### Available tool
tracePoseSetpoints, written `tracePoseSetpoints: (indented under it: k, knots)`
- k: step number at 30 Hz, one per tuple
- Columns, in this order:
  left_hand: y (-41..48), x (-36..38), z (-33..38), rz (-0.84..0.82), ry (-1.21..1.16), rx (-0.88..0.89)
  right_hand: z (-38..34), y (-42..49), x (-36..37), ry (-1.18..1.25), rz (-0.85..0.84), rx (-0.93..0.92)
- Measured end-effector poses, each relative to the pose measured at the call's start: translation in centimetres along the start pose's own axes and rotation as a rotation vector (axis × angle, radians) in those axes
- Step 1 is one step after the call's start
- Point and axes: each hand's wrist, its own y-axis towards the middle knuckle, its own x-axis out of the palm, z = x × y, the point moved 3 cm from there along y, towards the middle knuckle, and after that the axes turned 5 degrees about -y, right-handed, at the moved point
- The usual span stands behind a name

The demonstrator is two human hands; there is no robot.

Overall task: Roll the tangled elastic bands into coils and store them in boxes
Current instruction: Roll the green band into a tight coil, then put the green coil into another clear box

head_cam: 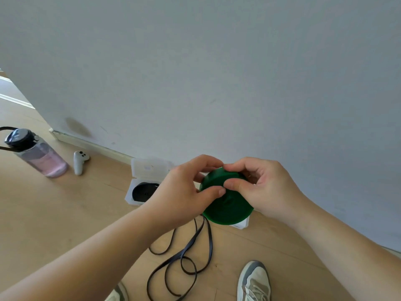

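A green elastic band rolled into a flat coil (226, 203) is held in the air between both hands. My left hand (184, 192) grips its left edge, thumb on the face. My right hand (262, 187) pinches its top edge from the right. A black elastic band (184, 257) lies in loose loops on the wooden floor below the coil. An open white box (147, 183) stands against the wall with a black coil (144, 192) inside. A second white box (240, 224) shows only a corner under the green coil.
A clear bottle (36, 155) with a black lid and pink liquid lies on the floor at left, with a white controller (79, 162) beside it. A grey wall runs behind the boxes. My shoes (255, 283) are at the bottom edge.
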Motion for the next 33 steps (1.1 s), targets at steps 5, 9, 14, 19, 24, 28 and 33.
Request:
tracePoseSetpoints:
  k: [5, 9, 14, 19, 24, 28, 33]
  knots:
    - [0.9, 1.0, -1.2, 0.036, -0.053, -0.019, 0.2, 0.8, -1.0, 0.051, -0.020, 0.085]
    - [1.5, 2.6, -2.7, -0.002, -0.075, -0.023, 2.6, 1.6, -1.4, 0.047, -0.039, 0.116]
    - [2.8, 5.8, -8.4, 0.004, -0.070, -0.102, 9.3, 3.2, 0.7, -0.005, -0.079, 0.179]
    - [3.8, 9.2, -16.2, 0.061, 0.024, -0.223, 16.8, 5.1, 3.7, -0.126, -0.166, 0.189]
    - [3.5, 11.1, -23.8, 0.125, 0.007, -0.377, 24.9, 6.5, 6.7, -0.270, -0.172, 0.195]
    - [3.5, 12.2, -28.1, 0.162, 0.004, -0.481, 31.3, 7.2, 8.8, -0.525, -0.239, 0.190]
    - [4.1, 13.5, -31.0, 0.142, 0.064, -0.520, 36.6, 7.1, 11.3, -0.671, -0.292, 0.150]
